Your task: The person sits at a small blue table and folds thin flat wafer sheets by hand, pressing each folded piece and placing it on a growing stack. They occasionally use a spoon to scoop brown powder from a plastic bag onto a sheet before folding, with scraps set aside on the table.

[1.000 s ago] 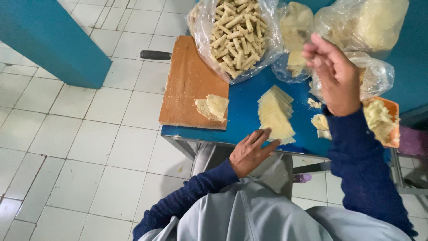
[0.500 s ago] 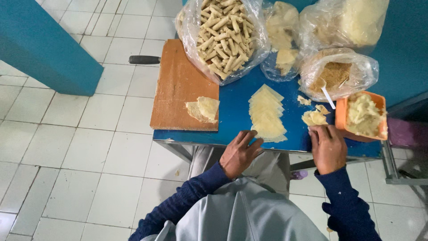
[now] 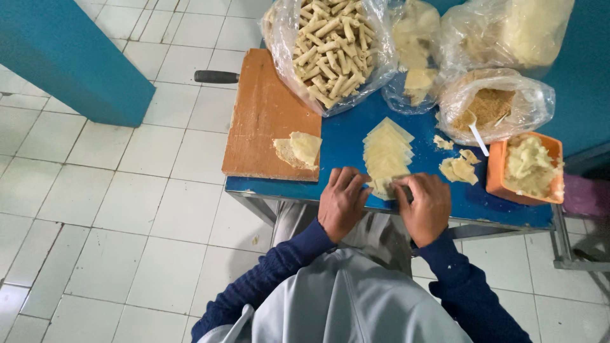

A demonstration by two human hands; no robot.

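Both hands are down at the near edge of the blue counter (image 3: 343,146). The left hand (image 3: 342,202) and the right hand (image 3: 427,206) sit side by side, fingers curled over the bottom wrapper of the stack of pale dough sheets (image 3: 385,155), pinching its near end between them. The stack fans away from the hands toward the bags. Left of it, a wooden board (image 3: 264,121) carries a small folded sheet (image 3: 298,149). Beyond, a clear bag of rolled sticks (image 3: 330,44). To the right, loose scraps (image 3: 460,168), a bag of brown crumbs (image 3: 492,105) with a white spoon (image 3: 478,136), and an orange tub of filling (image 3: 527,168).
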